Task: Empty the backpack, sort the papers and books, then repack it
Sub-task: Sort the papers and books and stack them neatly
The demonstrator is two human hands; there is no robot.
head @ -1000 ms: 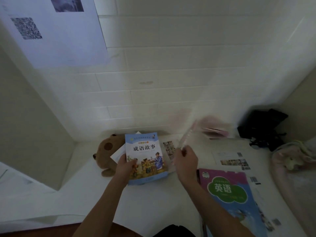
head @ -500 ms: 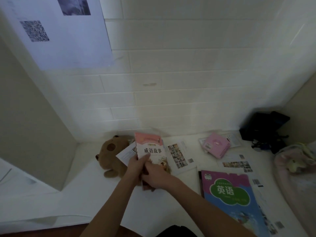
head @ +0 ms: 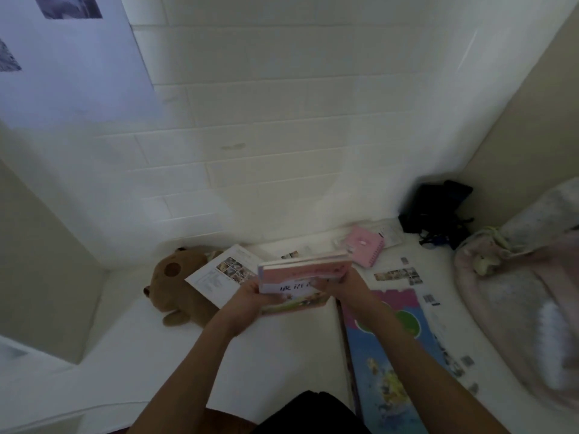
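Sorting is the step in hand: the contents lie spread over the white surface (head: 282, 355), and the black backpack (head: 435, 208) sits slumped in the far right corner, well apart from the hands. A large textbook (head: 385, 355) lies flat under the right forearm. A brown plush toy (head: 178, 286) rests at the far left, with a printed sheet (head: 219, 277) partly over it. Between them, a small stack of books (head: 300, 277) is held just above the surface, the left hand (head: 250, 292) gripping its left edge and the right hand (head: 344, 283) its right edge. A pink notebook (head: 365, 245) lies beyond. Next move, by judgement: square the stack, set it down, then gather the loose sheets separately.
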